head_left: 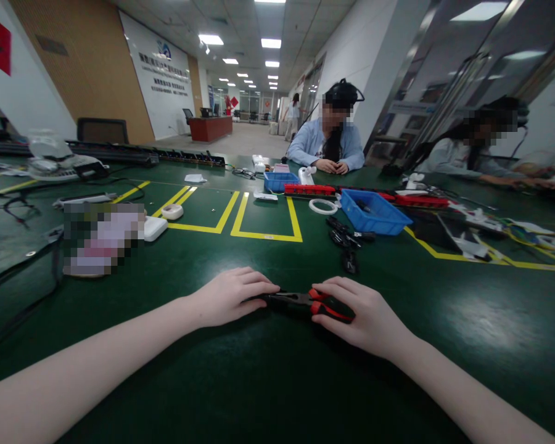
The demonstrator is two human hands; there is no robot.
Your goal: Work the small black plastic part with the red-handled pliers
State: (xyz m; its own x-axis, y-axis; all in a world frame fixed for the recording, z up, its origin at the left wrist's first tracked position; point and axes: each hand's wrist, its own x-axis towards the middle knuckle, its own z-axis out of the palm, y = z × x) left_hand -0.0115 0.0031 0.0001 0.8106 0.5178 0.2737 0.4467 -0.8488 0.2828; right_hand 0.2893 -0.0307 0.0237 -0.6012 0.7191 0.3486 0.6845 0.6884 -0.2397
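Observation:
Red-and-black pliers (333, 310) lie between my two hands, low over the green table (268, 376), with their jaws pointing left. My right hand (367, 314) is wrapped round the handles. At the jaw end, the fingers of my left hand (234, 296) are closed on a small dark object (270, 298), too small to name, which meets the plier tips. Beyond the pliers lies a bundle of black cables (345, 237).
A blue bin (372, 213) and a smaller blue bin (280, 180) stand ahead near red strips (311, 190). A white ring (322, 206) lies between them. At left are a blurred-out phone-like item (104, 242) and a white box (153, 228). People sit across the table.

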